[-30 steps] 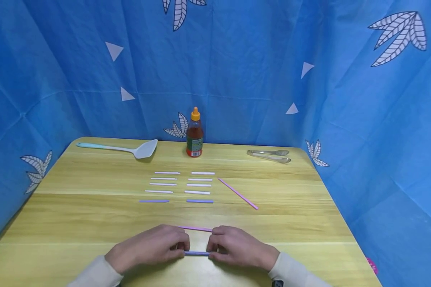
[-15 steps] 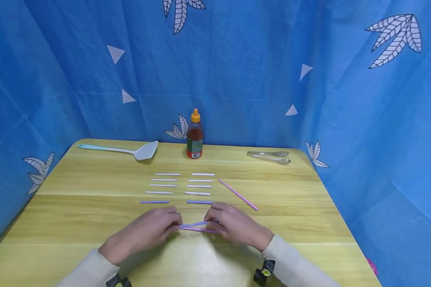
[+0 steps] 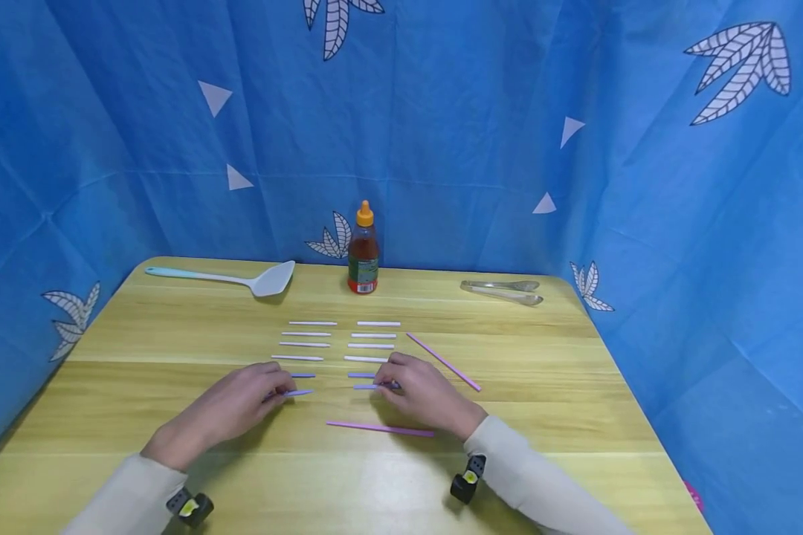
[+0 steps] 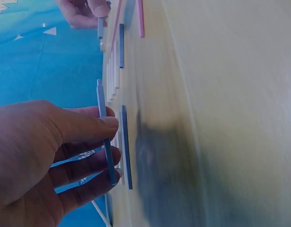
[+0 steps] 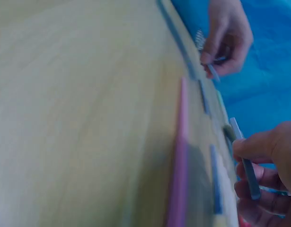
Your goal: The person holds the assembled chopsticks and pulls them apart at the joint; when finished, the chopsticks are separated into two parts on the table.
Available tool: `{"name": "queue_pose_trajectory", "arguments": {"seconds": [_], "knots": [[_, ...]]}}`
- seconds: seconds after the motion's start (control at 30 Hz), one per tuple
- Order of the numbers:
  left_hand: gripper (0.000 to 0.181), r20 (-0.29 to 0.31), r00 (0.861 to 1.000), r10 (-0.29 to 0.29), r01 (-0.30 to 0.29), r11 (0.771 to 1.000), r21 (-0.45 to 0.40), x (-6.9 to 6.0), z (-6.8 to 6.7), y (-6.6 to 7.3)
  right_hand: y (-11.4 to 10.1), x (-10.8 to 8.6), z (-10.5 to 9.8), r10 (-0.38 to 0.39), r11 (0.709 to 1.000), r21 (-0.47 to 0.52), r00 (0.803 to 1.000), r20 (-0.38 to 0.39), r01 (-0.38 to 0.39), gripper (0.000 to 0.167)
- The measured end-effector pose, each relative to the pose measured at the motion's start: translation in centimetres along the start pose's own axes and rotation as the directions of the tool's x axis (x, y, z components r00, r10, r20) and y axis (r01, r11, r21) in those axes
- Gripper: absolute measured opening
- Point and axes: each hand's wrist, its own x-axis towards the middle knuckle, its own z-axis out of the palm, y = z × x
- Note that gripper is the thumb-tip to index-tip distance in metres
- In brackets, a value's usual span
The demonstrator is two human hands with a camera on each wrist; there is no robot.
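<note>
My left hand [image 3: 241, 401] pinches a thin purple straw piece [image 4: 101, 97] between thumb and fingers, slightly above the table. A thicker purple straw piece [image 5: 249, 175] is pinched in my right hand [image 3: 428, 390], also just over the table. The two pieces are apart. Beyond the left hand lies a thin purple piece [image 3: 305, 375]; another, thicker one [image 3: 358, 374] lies by the right fingers, partly hidden. Farther back are a column of thin white straw pieces [image 3: 304, 345] and a column of thicker white ones [image 3: 371, 346]. A whole pink straw [image 3: 380, 428] lies nearer me.
A second pink straw [image 3: 444, 362] lies diagonally to the right of the columns. Along the back of the wooden table [image 3: 549, 475] are a spatula [image 3: 271, 281], a sauce bottle [image 3: 363, 260] with an orange cap and metal tongs [image 3: 505, 291]. A blue curtain [image 3: 455, 111] hangs behind.
The purple straw, held end to end by both hands, has come apart into two pieces. Both hands have moved forward, the left one also leftward, and the near pink straw is uncovered.
</note>
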Motion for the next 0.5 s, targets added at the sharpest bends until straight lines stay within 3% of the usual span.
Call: {"name": "queue_pose_trajectory", "arguments": {"seconds": [0.2,0.37,0.5], "knots": [[0.015,0.021,0.999,-0.044,0.043,0.999,0.024,0.1,0.4,-0.8,-0.7,1.2,1.6,-0.024,0.996,-0.082,0.999,-0.026,0.022,0.008],[0.014,0.077,0.993,-0.093,0.093,0.996,0.001,0.2,0.9,-1.2,-0.4,1.4,2.4,-0.029,0.992,-0.125,0.999,-0.02,0.026,0.007],[0.015,0.079,0.993,-0.089,0.09,0.996,-0.011,0.1,1.2,-1.6,0.0,1.4,2.9,-0.045,0.989,-0.139,0.999,-0.028,0.041,0.005]]}}
